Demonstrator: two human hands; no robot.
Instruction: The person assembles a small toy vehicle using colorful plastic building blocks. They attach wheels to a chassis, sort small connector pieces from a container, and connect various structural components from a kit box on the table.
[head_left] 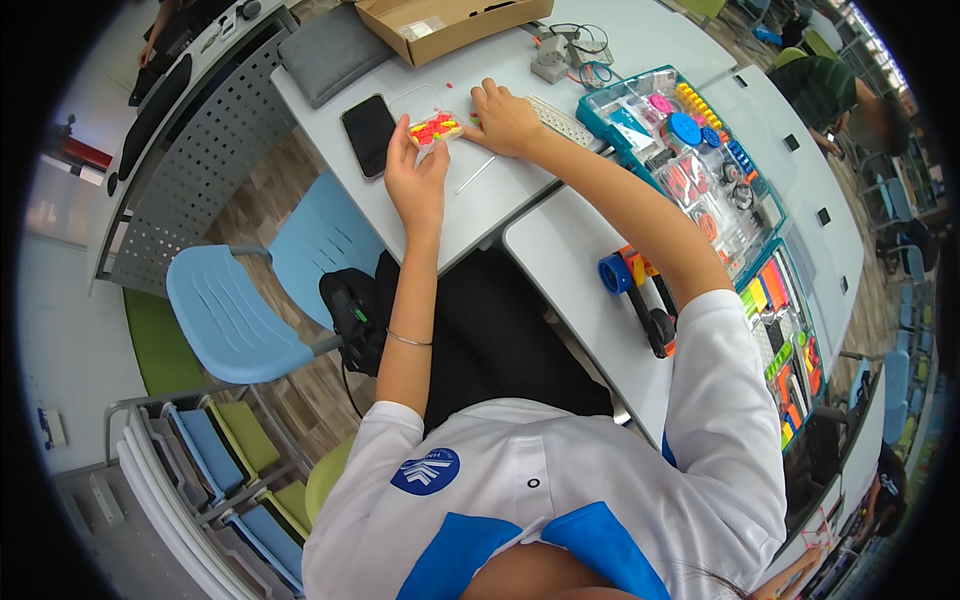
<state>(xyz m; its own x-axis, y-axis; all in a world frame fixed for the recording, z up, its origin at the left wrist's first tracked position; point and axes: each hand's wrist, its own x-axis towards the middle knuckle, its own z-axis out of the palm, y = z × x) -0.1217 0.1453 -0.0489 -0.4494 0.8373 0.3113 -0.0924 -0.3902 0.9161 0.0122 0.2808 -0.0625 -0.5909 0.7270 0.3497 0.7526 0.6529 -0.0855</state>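
Near the top centre, your left hand grasps the small clear parts box to steady it on the counter while your right hand rests beside it, grip loosely curled (contents hidden), phone just left.

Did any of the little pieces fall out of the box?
Yes, a few. Tiny red bits lie loose on the table, apart from the small clear box that the left hand holds. The right hand rests beside it.
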